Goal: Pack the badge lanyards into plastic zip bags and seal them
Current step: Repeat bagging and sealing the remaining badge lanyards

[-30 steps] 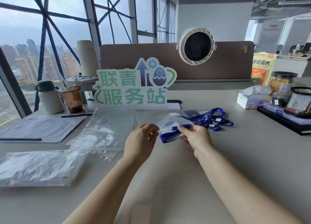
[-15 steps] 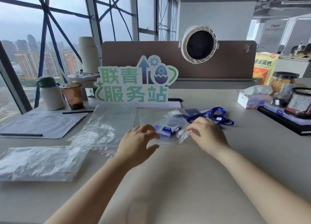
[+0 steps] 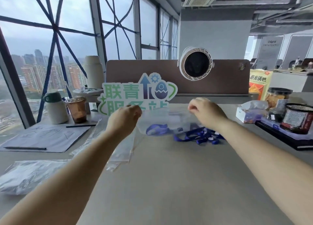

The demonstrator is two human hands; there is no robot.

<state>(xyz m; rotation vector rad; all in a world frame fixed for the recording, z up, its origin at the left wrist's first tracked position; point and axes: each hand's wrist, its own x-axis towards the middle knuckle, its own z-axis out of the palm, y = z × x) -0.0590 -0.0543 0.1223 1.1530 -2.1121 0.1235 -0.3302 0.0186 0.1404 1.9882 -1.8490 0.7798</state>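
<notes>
I hold a clear zip bag [image 3: 166,121] up off the desk by its top edge. My left hand [image 3: 124,117] pinches its left corner and my right hand [image 3: 205,114] pinches its right corner. A blue lanyard [image 3: 156,129] lies bunched in the bottom of the hanging bag. A loose pile of blue lanyards [image 3: 199,136] rests on the desk just below my right wrist. Several empty clear bags [image 3: 121,150] lie flat on the desk under my left forearm.
A green sign [image 3: 137,93] stands behind the bag. A coffee cup [image 3: 76,109], a mug [image 3: 56,108] and papers with a pen [image 3: 45,137] are at the left. A bundle of plastic [image 3: 28,174] lies at front left. A tissue box [image 3: 250,112], jars and a mesh holder [image 3: 298,118] stand at the right.
The bag with the lanyard has been lifted from the desk. Both hands have moved apart and up to its top corners.
</notes>
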